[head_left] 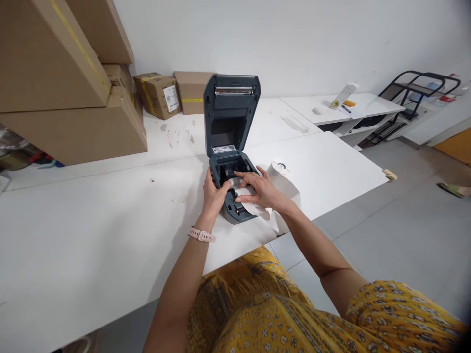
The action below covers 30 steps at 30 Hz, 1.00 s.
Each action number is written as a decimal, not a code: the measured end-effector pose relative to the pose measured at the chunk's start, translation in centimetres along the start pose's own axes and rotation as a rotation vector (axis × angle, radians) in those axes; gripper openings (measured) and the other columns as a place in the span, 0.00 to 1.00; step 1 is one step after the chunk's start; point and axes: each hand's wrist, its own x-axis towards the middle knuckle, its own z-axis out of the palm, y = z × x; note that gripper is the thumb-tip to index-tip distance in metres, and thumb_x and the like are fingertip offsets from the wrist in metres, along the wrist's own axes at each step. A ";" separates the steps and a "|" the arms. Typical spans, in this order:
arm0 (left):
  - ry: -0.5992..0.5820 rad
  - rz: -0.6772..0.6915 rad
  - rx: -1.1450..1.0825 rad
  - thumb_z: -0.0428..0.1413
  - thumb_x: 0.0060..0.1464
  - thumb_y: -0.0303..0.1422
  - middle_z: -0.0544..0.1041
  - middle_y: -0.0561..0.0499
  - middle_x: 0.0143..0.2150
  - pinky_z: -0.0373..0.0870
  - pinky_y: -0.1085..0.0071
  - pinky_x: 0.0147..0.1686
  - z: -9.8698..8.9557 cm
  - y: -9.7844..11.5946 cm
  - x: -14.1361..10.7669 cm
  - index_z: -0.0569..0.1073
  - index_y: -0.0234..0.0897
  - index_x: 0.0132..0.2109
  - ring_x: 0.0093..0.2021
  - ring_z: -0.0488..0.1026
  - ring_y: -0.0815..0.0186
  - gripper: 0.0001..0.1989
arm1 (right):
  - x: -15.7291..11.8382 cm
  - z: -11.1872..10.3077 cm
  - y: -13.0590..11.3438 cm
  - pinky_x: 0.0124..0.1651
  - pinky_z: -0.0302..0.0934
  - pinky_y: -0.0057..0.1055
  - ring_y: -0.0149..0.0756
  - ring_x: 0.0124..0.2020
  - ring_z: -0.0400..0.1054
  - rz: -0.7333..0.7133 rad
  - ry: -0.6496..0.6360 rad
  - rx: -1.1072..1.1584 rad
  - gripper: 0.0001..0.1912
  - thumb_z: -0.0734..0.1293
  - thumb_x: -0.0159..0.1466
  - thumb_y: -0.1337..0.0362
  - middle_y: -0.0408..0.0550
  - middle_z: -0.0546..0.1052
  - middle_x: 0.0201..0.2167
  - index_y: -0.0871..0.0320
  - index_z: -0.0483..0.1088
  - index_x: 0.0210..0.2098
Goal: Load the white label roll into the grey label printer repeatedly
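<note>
A dark grey label printer [231, 205] stands on the white table with its lid [232, 115] raised. My left hand [214, 192] grips the printer's left side, its fingers outside and the thumb reaching over the edge to the white paper inside. My right hand [257, 189] is over the printer's open bay, thumb and fingers on a white label strip [257, 211] that hangs over the front right. Part of the strip is hidden under my hand. Right of the printer, a label roll [278, 169] stands with its loose paper curling toward the table's front edge.
Large cardboard boxes [73, 127] are stacked at the left, with smaller boxes [157, 95] against the wall. At the far right of the tabletop [331, 166] is a shelf with a tape roll [334, 104]. A black-framed cart [412, 93] stands beyond.
</note>
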 end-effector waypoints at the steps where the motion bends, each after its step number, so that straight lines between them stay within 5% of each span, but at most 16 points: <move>1: 0.013 -0.016 -0.008 0.61 0.55 0.37 0.68 0.43 0.70 0.70 0.57 0.64 0.0 0.1 0.0 0.56 0.45 0.73 0.67 0.70 0.53 0.42 | 0.0 0.0 0.0 0.75 0.36 0.62 0.52 0.66 0.68 0.001 0.001 0.014 0.21 0.70 0.65 0.41 0.57 0.73 0.66 0.52 0.67 0.39; 24: 0.008 -0.069 -0.156 0.65 0.50 0.33 0.71 0.44 0.69 0.67 0.59 0.66 0.1 2.1 -0.7 0.61 0.42 0.70 0.67 0.70 0.54 0.41 | -0.1 0.3 0.1 0.76 0.36 0.61 0.51 0.66 0.69 -0.047 0.058 -0.016 0.23 0.68 0.66 0.40 0.53 0.74 0.66 0.53 0.70 0.43; 30: 0.008 -0.109 -0.138 0.64 0.52 0.33 0.67 0.42 0.71 0.64 0.57 0.68 0.1 2.3 -0.8 0.57 0.42 0.72 0.69 0.67 0.53 0.43 | -2.7 0.7 -2.3 0.75 0.42 0.57 0.51 0.67 0.67 -0.060 0.244 -0.125 0.29 0.67 0.66 0.38 0.55 0.72 0.67 0.51 0.69 0.56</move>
